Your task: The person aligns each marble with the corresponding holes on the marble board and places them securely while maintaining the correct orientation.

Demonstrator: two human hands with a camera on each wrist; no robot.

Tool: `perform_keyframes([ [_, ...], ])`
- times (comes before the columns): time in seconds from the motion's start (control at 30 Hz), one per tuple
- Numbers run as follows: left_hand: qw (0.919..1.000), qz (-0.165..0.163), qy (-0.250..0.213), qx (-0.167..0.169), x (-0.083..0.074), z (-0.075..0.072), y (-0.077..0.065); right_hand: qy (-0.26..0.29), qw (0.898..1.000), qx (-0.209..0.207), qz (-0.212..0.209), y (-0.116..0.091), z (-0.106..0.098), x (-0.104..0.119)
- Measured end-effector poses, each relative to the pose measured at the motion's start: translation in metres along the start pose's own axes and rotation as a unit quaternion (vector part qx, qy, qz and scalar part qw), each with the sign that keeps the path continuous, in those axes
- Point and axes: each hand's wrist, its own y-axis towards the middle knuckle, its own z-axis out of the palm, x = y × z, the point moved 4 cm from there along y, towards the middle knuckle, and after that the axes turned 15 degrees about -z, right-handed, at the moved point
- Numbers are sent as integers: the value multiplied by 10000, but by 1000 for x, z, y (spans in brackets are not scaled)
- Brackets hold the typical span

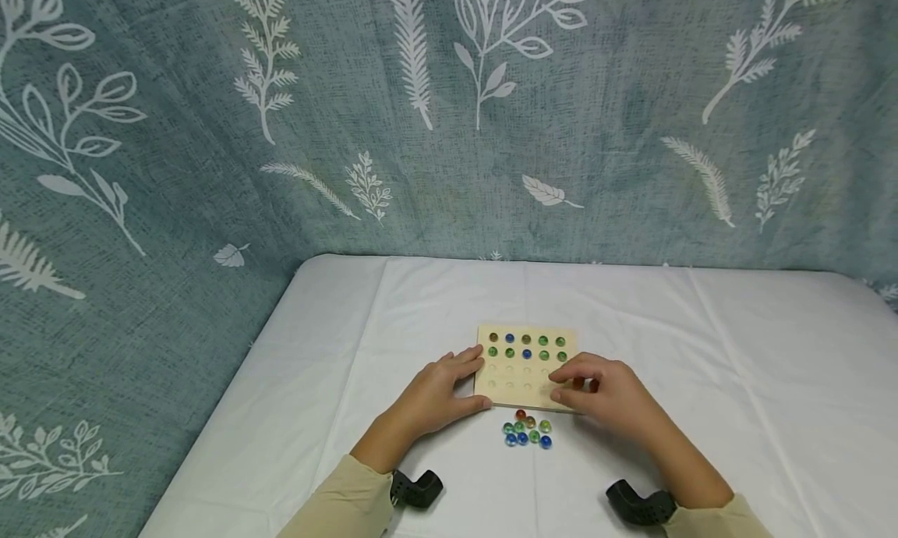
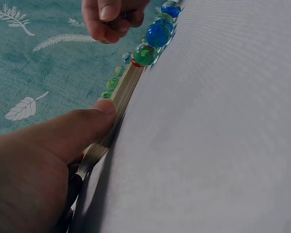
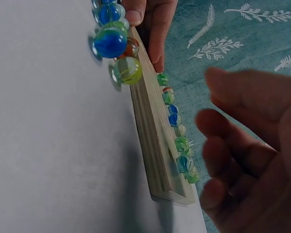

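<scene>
The right hand (image 1: 606, 388) is loosely bent, its thumb apart, over the right side of the wooden board (image 1: 519, 376). The left hand (image 1: 436, 394) spreads out, touching the left end. Marbles (image 1: 527, 354) fill the two back rows; loose marbles (image 1: 535, 437) lie on the white desk (image 1: 807, 382) just in front.

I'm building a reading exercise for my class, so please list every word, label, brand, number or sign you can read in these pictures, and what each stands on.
None: no text can be read in any view.
Backdrop: printed leaves, no lettering.
Board and marbles: no readable marking.
White cloth: no writing shows.
Black wrist pieces: any marking is too small to read.
</scene>
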Motion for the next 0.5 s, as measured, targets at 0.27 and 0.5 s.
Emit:
perform_keyframes([
  [0.27,10000,-44,-28,22,0,0,0,611,9904,1103,-573,-2,14,3],
  [0.5,10000,-44,-13,1,0,0,0,324,9877,1411,-596,-3,17,3],
])
